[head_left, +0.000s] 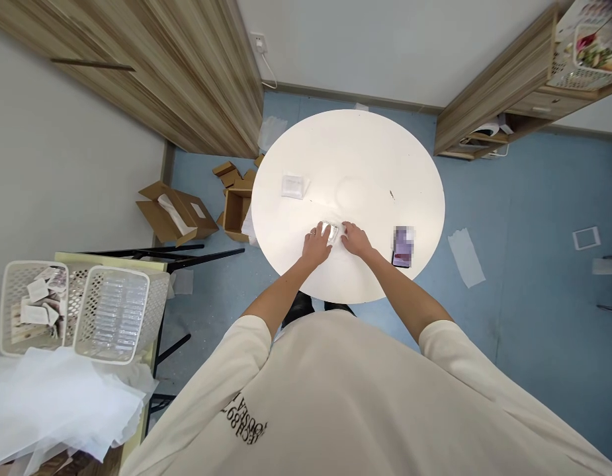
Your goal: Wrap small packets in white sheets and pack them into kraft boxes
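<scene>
Near the front-middle of the round white table (355,145) lies a small, shiny, clear-and-whitish packet (330,231). The fingers of my left hand (316,244) rest on its left side and grip it against the tabletop. Just right of the packet, my right hand (355,238) has its fingers curled and pressed together at the tips. Whatever is in those fingertips is too small to make out. A flat translucent packet (292,187) lies farther back on the left of the table. At the right, a phone (402,248) with a partly blurred screen lies near the edge.
Open cardboard boxes (179,215) stand on the blue floor left of the table. A side table at lower left holds white baskets (112,314) and thin white sheets (57,403). Wooden cabinets (186,73) rise behind on both sides. White paper (466,258) lies on the floor at right.
</scene>
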The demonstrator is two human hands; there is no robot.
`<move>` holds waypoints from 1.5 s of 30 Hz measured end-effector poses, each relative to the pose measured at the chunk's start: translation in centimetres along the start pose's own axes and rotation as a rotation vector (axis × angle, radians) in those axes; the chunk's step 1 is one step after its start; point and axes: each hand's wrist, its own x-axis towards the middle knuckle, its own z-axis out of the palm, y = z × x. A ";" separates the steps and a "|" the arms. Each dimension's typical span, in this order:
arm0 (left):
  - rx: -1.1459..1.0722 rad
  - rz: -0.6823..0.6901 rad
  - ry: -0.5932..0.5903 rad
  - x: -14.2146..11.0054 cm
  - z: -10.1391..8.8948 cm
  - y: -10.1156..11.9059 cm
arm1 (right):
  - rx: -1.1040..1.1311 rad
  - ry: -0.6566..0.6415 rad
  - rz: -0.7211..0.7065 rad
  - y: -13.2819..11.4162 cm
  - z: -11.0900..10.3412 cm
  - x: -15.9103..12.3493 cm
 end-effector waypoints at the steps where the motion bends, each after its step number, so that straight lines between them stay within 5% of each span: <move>1: -0.003 0.005 -0.003 0.2 0.1 0.2 | 0.006 -0.002 0.000 0.0 0.0 -0.1; 14: 0.024 -0.040 0.019 -0.1 0.3 0.7 | 0.085 -0.037 0.047 0.2 -0.4 0.4; 19: 0.020 -0.059 0.031 0.0 0.2 1.0 | -0.070 0.154 -0.045 0.9 -0.4 0.2; 23: 0.010 -0.105 0.046 -0.1 0.7 1.5 | -0.122 0.106 -0.134 1.2 -0.4 0.1; 34: -0.028 -0.090 0.018 -1.9 1.5 2.1 | -0.014 0.085 0.003 -1.6 0.2 2.5; 39: -0.034 -0.094 0.044 -2.1 1.9 2.1 | 0.001 0.055 -0.065 -2.3 0.3 2.9; 45: -0.005 -0.073 0.069 -2.2 2.2 2.4 | 0.067 0.178 -0.097 -1.5 0.1 1.2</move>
